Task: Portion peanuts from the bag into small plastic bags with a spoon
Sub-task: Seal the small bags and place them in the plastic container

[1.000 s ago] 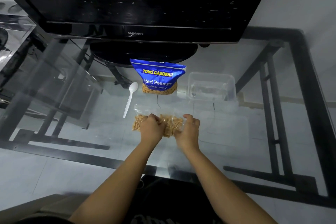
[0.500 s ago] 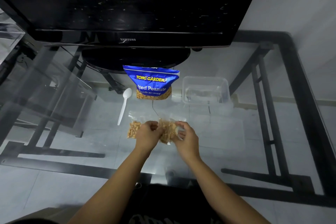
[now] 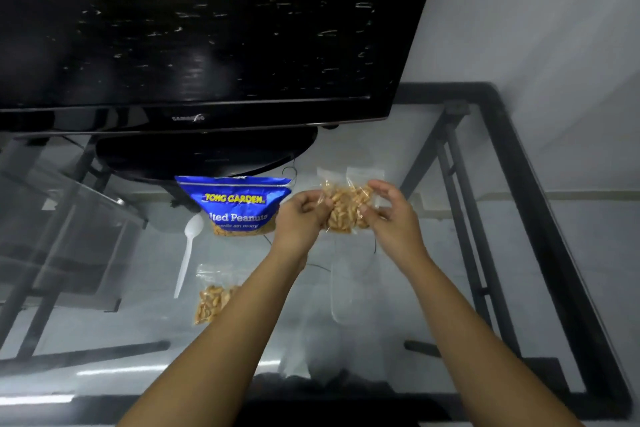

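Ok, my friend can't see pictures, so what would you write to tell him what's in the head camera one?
Two hands, left hand and right hand, hold up a small clear bag of peanuts over a glass table. On the table lie a blue peanut bag, a white plastic spoon and another filled small bag.

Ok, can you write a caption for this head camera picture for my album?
Both hands, left and right, hold up a small bag of peanuts beside the blue peanut bag.

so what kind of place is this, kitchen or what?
Likely a home living room, not a kitchen: a big TV stands on a glass table against a plain wall, with tiled floor showing through the glass.
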Demonstrator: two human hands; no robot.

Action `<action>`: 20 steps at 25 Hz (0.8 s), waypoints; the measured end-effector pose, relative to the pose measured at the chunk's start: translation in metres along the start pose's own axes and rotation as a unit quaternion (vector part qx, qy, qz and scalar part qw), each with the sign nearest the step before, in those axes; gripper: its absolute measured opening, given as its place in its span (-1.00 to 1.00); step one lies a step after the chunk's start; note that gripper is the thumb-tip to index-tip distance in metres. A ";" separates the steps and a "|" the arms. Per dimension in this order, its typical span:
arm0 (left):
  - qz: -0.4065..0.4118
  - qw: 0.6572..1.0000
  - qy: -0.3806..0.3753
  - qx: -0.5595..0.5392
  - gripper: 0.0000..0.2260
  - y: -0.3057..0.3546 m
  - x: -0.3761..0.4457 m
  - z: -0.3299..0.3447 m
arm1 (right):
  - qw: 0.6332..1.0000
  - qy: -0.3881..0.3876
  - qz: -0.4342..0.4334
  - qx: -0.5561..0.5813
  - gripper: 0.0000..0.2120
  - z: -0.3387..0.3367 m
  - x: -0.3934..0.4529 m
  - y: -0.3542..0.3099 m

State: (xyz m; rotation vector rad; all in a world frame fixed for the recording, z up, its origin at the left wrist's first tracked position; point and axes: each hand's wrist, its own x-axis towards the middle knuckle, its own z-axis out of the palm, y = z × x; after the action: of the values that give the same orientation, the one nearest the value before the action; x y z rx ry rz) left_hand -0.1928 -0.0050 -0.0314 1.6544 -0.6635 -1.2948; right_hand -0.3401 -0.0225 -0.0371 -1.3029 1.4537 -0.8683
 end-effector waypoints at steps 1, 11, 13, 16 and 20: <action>0.008 0.999 0.014 0.039 -0.82 0.000 0.011 0.010 | 0.999 -0.001 0.008 -0.034 -0.61 -0.002 0.014 0.005; 0.096 0.912 0.062 0.394 -0.79 -0.034 0.036 0.023 | 0.944 -0.080 0.042 -0.317 -0.49 0.021 0.044 0.048; 0.133 0.851 0.079 0.502 -0.77 -0.033 0.031 0.024 | 0.935 -0.074 0.037 -0.346 -0.51 0.022 0.045 0.049; 0.158 0.758 0.034 0.631 -0.72 -0.032 0.027 0.023 | 0.913 -0.081 0.033 -0.398 -0.59 0.024 0.045 0.046; 0.202 0.780 0.035 0.591 -0.74 -0.029 0.016 0.013 | 0.894 -0.055 -0.005 -0.446 -0.67 0.021 0.038 0.028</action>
State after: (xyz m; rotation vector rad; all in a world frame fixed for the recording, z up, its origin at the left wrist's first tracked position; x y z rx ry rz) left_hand -0.2037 -0.0099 -0.0654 2.2641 -1.9191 -0.4069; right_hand -0.3268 -0.0528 -0.0772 -1.9741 1.8291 -0.0719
